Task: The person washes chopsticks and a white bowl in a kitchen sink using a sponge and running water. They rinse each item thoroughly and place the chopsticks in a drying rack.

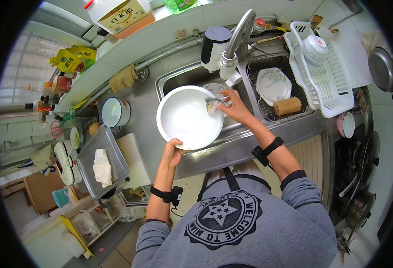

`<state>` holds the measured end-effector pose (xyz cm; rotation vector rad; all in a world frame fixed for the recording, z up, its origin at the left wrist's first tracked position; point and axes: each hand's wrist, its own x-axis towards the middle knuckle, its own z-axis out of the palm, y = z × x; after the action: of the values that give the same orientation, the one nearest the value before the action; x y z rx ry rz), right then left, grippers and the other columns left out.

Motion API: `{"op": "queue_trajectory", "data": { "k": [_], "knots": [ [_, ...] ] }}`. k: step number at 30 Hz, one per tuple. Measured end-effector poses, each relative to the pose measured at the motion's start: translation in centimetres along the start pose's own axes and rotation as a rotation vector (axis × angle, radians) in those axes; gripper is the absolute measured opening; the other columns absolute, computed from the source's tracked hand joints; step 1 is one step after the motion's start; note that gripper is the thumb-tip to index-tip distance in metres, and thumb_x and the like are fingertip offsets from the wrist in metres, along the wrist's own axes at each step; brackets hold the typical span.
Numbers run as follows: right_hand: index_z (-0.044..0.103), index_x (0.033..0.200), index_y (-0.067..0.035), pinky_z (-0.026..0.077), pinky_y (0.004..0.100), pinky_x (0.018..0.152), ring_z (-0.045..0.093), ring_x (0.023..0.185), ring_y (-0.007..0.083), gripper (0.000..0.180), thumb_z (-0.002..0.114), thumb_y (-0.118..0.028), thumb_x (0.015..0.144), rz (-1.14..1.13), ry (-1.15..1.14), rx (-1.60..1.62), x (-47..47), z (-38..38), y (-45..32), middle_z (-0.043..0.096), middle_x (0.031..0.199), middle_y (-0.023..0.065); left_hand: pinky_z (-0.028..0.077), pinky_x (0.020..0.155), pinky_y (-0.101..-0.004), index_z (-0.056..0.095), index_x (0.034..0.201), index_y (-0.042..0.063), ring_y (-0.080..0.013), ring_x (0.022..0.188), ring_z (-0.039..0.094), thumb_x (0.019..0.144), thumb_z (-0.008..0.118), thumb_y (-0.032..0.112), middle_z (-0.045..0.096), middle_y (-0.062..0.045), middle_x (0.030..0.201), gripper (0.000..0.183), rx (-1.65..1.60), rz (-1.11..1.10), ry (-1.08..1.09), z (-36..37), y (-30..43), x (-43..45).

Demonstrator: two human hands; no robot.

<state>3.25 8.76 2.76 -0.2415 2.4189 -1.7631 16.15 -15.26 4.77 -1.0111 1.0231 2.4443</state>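
Observation:
A round white basin (189, 115) is tilted over the front edge of the left sink bowl (183, 77). My left hand (173, 150) grips its near rim, with the thumb on the inside. At the basin's right inner wall, my right hand (235, 105) pinches a small grey and pale yellow item (213, 105); whether it is a scrubber or a piece of food, I cannot tell. Behind that hand, a patterned dish (215, 88) shows partly inside the sink. The faucet's white spout (231, 78) hangs just beyond my right hand, and no water stream is visible.
Right of the basin, a wire rack (250, 75) holds a floral plate (274, 86) and a brown scrubbing roll (287, 106). A white dish rack (333, 83) stands beyond. To the left are an enamel mug (116, 112), a cutting board (134, 160) and a clear plastic tray (86, 160).

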Motion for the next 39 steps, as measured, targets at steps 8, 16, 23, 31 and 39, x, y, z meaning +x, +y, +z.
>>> {"op": "queue_trajectory", "data": {
  "k": [8,16,23,31,39],
  "knots": [
    [0.057,0.101,0.001,0.044,0.0261,0.047,0.059,0.061,0.0154,0.043,0.059,-0.032,0.073,0.587,-0.438,0.250,-0.5,0.5,1.5,0.062,0.077,0.0096,0.054,0.066,-0.0329,0.037,0.115,-0.008,-0.0251,0.088,0.058,0.074,0.056,0.018,0.051,-0.019,0.104,0.052,0.425,-0.040,0.006,1.0,3.1,-0.3],
    [0.057,0.090,0.000,0.035,0.0200,0.037,0.051,0.050,0.0084,0.025,0.057,-0.022,0.077,0.715,-0.114,0.580,-3.4,4.3,1.2,0.059,0.069,0.0031,0.041,0.088,-0.0332,0.033,0.126,0.005,-0.0199,0.108,0.047,0.077,0.065,0.028,0.045,-0.007,0.120,0.063,0.112,0.290,0.136,4.7,-2.7,0.6],
    [0.055,0.097,0.000,0.041,0.0238,0.046,0.052,0.059,0.0111,0.032,0.061,-0.024,0.076,0.682,-0.230,0.733,-3.6,3.8,0.8,0.058,0.078,0.0050,0.051,0.076,-0.0362,0.034,0.120,-0.001,-0.0232,0.098,0.052,0.068,0.052,-0.003,0.049,-0.010,0.109,0.055,-0.066,0.234,0.145,5.7,-4.7,1.4],
    [0.058,0.097,-0.006,0.041,0.0367,0.076,0.050,0.089,0.0285,0.033,0.063,-0.029,0.073,-0.462,0.026,-0.504,-3.6,1.5,-3.5,0.052,0.098,0.0140,0.050,0.073,-0.0335,0.030,0.123,0.001,-0.0233,0.099,0.050,0.065,0.047,-0.005,0.046,-0.012,0.112,0.061,0.025,0.299,0.176,5.2,-3.4,1.2],
    [0.061,0.093,-0.006,0.043,0.0358,0.070,0.050,0.083,0.0293,0.021,0.054,-0.006,0.073,-0.241,-0.239,-0.234,-6.3,6.7,-5.2,0.051,0.089,0.0119,0.051,0.062,-0.0326,0.044,0.108,-0.003,-0.0221,0.080,0.056,0.065,0.049,-0.003,0.054,-0.011,0.092,0.043,-0.081,0.356,0.141,5.2,-3.1,1.8]
  ]
}}
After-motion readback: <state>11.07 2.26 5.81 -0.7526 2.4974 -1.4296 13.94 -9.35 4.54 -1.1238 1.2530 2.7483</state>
